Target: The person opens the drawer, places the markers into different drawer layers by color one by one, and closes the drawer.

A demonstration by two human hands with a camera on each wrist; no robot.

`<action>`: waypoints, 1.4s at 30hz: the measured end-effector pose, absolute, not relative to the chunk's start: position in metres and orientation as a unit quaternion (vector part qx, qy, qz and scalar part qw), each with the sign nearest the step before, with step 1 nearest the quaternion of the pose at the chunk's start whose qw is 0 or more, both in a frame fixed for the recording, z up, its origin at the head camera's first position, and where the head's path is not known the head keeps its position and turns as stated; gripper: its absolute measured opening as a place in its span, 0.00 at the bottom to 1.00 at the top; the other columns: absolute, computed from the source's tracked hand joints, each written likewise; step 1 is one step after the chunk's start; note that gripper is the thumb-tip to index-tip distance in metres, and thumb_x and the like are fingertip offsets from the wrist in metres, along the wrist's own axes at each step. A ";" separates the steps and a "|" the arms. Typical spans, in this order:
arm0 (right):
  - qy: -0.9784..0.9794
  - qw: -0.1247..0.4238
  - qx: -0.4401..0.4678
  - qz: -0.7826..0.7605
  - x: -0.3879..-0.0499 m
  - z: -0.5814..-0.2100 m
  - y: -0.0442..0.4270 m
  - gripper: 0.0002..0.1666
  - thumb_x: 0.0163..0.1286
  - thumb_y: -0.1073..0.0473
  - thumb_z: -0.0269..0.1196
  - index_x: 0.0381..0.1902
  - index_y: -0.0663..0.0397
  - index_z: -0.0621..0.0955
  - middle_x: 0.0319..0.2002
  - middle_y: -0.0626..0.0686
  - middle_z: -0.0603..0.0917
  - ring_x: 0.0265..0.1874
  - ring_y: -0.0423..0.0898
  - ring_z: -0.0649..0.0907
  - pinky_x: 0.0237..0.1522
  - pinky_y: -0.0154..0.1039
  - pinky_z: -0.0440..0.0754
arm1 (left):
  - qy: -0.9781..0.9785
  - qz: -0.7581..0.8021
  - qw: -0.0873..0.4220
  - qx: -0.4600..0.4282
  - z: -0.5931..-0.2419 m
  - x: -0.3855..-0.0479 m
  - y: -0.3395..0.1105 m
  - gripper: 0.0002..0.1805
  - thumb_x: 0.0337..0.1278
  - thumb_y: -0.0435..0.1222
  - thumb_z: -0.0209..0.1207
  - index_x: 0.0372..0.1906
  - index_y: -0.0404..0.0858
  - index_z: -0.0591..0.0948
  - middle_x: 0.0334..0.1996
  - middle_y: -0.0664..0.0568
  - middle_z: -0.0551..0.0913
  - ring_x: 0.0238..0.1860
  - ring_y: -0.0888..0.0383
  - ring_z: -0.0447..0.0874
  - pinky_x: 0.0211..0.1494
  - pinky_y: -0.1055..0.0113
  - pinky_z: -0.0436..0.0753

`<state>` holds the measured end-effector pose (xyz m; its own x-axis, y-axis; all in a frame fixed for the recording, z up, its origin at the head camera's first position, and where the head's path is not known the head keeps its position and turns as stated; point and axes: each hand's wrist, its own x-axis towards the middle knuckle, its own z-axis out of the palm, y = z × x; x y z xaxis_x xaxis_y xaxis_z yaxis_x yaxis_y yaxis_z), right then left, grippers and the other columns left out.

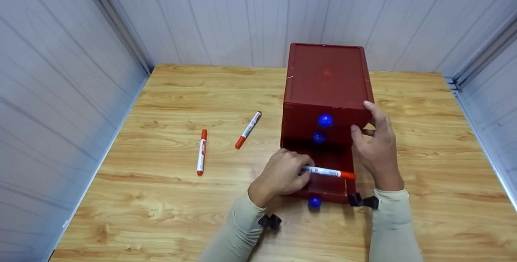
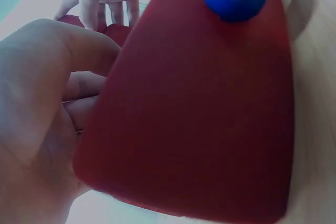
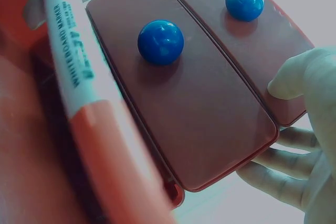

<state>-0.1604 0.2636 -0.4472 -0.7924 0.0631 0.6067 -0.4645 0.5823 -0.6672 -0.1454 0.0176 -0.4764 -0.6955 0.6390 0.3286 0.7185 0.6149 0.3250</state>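
A red drawer box (image 1: pixel 327 76) stands on the table, its bottom drawer (image 1: pixel 329 187) pulled out toward me. Blue ball knobs sit on its fronts, one on the upper front (image 1: pixel 325 120) and one on the pulled-out drawer (image 1: pixel 314 202). Over that drawer my left hand (image 1: pixel 284 171) grips a red-capped whiteboard marker (image 1: pixel 327 172), which lies crosswise with its red end to the right. Behind the drawer front (image 2: pixel 194 103), the left fingers are partly hidden. My right hand (image 1: pixel 377 149) holds the box's right front corner, thumb on the front and fingers along the side.
Two more red-and-white markers lie on the wooden table left of the box, one upright in view (image 1: pixel 201 153), the other slanted (image 1: pixel 248 129). Pale panel walls (image 1: pixel 226 15) border the table at the back and both sides.
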 end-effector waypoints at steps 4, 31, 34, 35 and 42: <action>-0.838 0.300 0.121 0.440 -0.160 -0.447 0.263 0.37 0.66 0.71 0.64 0.71 0.49 0.68 0.63 0.58 0.73 0.52 0.55 0.81 0.43 0.22 0.76 | -0.898 -0.223 0.071 -0.372 -0.475 -0.145 0.016 0.08 0.55 0.39 0.60 0.38 0.47 0.87 0.30 0.63 0.85 0.31 0.64 0.81 0.42 0.63 0.76; -0.835 0.300 0.123 0.444 -0.161 -0.449 0.261 0.37 0.66 0.71 0.64 0.71 0.48 0.69 0.63 0.57 0.73 0.52 0.54 0.80 0.42 0.25 0.76 | -0.881 -0.247 -0.011 -0.403 -0.480 -0.138 0.010 0.07 0.52 0.41 0.63 0.36 0.51 0.88 0.26 0.69 0.79 0.26 0.67 0.72 0.29 0.71 0.71; -0.835 0.300 0.122 0.444 -0.160 -0.448 0.261 0.37 0.66 0.71 0.64 0.71 0.48 0.69 0.63 0.57 0.73 0.52 0.53 0.81 0.41 0.25 0.77 | -0.885 -0.242 -0.013 -0.398 -0.480 -0.138 0.011 0.07 0.53 0.42 0.62 0.37 0.51 0.88 0.27 0.69 0.80 0.27 0.67 0.73 0.30 0.70 0.72; -0.836 0.300 0.122 0.444 -0.160 -0.448 0.261 0.37 0.66 0.71 0.64 0.71 0.47 0.69 0.63 0.56 0.73 0.52 0.53 0.81 0.42 0.25 0.77 | -0.886 -0.240 -0.012 -0.397 -0.480 -0.138 0.011 0.07 0.54 0.42 0.62 0.37 0.52 0.88 0.28 0.69 0.80 0.27 0.67 0.74 0.30 0.70 0.72; -0.835 0.304 0.120 0.444 -0.162 -0.447 0.263 0.37 0.66 0.71 0.64 0.71 0.48 0.69 0.63 0.57 0.73 0.52 0.54 0.81 0.42 0.23 0.76 | -0.891 -0.227 -0.010 -0.393 -0.480 -0.140 0.013 0.09 0.54 0.42 0.61 0.38 0.52 0.88 0.30 0.68 0.83 0.30 0.67 0.77 0.34 0.68 0.76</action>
